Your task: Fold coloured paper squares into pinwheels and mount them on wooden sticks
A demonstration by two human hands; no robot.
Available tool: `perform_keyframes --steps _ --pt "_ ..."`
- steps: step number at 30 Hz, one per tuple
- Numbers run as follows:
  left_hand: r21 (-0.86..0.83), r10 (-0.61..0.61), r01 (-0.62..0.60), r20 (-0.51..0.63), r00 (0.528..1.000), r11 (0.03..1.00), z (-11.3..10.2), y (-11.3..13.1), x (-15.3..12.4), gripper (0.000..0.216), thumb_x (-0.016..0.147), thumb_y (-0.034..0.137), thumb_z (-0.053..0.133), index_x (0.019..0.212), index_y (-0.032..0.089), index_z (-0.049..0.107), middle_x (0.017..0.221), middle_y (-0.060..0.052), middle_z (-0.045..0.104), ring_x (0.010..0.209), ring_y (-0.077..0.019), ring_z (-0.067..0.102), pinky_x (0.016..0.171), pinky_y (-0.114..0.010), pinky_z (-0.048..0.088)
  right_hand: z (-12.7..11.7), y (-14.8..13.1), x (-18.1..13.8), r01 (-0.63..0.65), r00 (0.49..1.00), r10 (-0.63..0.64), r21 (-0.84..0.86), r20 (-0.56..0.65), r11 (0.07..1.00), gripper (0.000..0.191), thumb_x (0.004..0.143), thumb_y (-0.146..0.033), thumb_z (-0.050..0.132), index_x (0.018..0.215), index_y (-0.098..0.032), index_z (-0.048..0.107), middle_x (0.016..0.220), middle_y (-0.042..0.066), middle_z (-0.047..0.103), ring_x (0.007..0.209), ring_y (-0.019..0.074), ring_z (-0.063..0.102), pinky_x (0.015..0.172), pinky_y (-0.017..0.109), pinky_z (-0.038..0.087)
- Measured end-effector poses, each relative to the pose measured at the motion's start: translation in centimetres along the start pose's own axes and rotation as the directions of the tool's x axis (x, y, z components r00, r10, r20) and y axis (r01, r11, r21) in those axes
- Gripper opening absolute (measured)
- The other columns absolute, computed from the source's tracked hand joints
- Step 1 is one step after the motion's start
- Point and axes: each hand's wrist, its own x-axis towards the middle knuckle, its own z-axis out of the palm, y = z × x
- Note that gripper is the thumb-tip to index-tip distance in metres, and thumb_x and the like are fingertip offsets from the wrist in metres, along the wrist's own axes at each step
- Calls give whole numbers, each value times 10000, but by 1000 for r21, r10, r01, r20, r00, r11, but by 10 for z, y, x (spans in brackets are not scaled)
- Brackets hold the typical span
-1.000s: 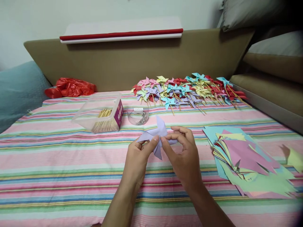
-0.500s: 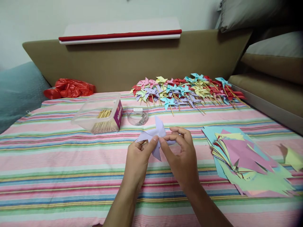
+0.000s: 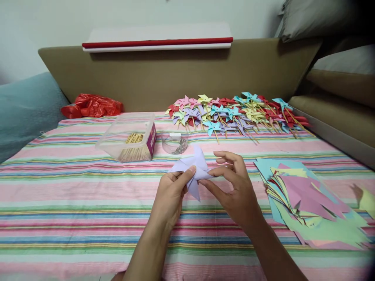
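A pale purple paper pinwheel (image 3: pixel 199 159) is held up above the striped cloth, its blades folded in to the centre. My left hand (image 3: pixel 172 191) is closed on it, thumb pressing the centre and fingers behind. My right hand (image 3: pixel 234 187) has its thumb and index finger at the right blade, lightly pinching it; the other fingers are curled apart. Just behind stands a clear round container (image 3: pixel 175 143) with small metal pins and a white label. To its left, a clear plastic box (image 3: pixel 111 142) on its side contains wooden sticks (image 3: pixel 135 148).
Finished pinwheels on sticks (image 3: pixel 231 113) lie piled at the back right. Stacked coloured paper cut-outs (image 3: pixel 310 195) lie at the right, a yellow piece (image 3: pixel 366 202) beyond. A red plastic bag (image 3: pixel 96 105) sits back left. Striped cloth (image 3: pixel 73 210) covers the surface.
My right thumb and index finger have moved from the pinwheel's centre to its right blade. My left thumb stays on the centre. The view has shifted slightly left.
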Motion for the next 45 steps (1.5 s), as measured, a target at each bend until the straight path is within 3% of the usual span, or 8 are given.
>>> perform_keyframes --steps 8,15,19,22,28,33,38,45 --pt "350 170 -129 -88 982 928 -12 1 -2 276 771 425 802 829 156 794 732 -54 729 694 -192 637 658 -274 474 -5 -3 3 -67 998 68 93 -7 993 189 878 -381 719 1030 -271 694 1297 103 539 1252 271 532 984 465 487" --pt "784 425 -422 225 877 456 -24 2 -7 138 898 293 655 809 237 745 742 -46 727 666 -206 621 619 -284 390 -5 24 8 -320 910 338 111 -241 941 264 941 -461 588 938 -235 723 1163 82 657 1140 262 606 927 440 478" --pt "882 353 -389 286 891 267 -27 6 -11 192 943 274 569 781 225 661 698 -42 721 596 -205 602 549 -296 304 -1 33 47 -274 961 273 -28 -31 961 264 928 -452 599 905 -218 718 1034 66 708 1010 241 649 831 372 499" --pt "924 270 -327 269 924 199 -30 11 -14 171 934 236 555 781 216 629 706 -30 729 620 -219 624 541 -299 262 19 27 100 -33 968 95 -256 233 966 244 961 -382 544 931 -198 702 990 71 726 913 216 663 797 337 495" --pt "958 195 -248 218 956 146 -36 16 -15 155 941 228 510 858 195 637 783 -41 750 705 -238 672 550 -309 246 101 33 184 304 674 62 -353 736 885 151 873 -147 625 892 -202 764 974 33 777 889 182 689 810 279 486" --pt "968 137 -215 196 971 133 -33 16 -18 174 933 237 501 953 167 659 873 -94 752 771 -268 694 553 -320 264 142 60 201 392 425 243 -420 872 819 136 901 -287 698 933 -159 730 924 24 758 846 174 704 836 352 549" --pt "962 129 -200 179 975 183 -31 15 -19 175 930 231 504 957 163 664 866 -98 750 767 -256 696 543 -315 259 155 71 206 437 328 378 -494 866 752 257 956 -393 632 1014 -152 701 1024 42 730 903 184 698 843 378 573" --pt "949 150 -217 186 971 230 -32 17 -20 165 931 250 511 933 171 655 835 -92 743 740 -245 683 541 -320 229 162 66 203 499 306 464 -555 831 665 246 956 -363 634 1087 -159 678 1118 56 693 962 201 677 842 382 576"
